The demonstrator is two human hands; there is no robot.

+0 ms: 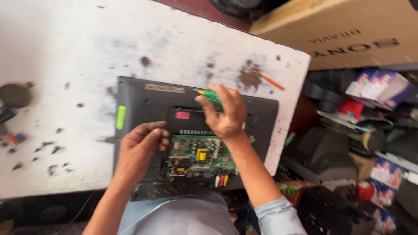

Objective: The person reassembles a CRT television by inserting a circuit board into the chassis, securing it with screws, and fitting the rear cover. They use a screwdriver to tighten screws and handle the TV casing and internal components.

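Nearest of all, a pale blue shirt front (183, 215) is seen at the bottom edge, with two bare forearms reaching up from it over a flat dark grey plastic monitor back (139, 102) that lies on a scuffed white worktable (65, 52). A green printed circuit board (200, 157) with a yellow component and coloured sockets along its near edge is exposed in an opening of the monitor back. The left hand (138, 152) is rested on the housing just left of the board, its fingers curled loosely with their tips touching the board's left edge; nothing is seen held in it. Slightly farther on, the right hand (224, 112) is closed tightly around a green-handled screwdriver with a yellow end (210, 95), which is held above the upper part of the housing. A pink sticker (182, 115) and a lime green sticker (120, 117) are fixed to the housing. Beyond, a thin orange stick (267, 80) lies on the table near its far right corner. Farthest off, a large brown cardboard box (348, 30) is seen, with cluttered cartons and dark parts to the right.
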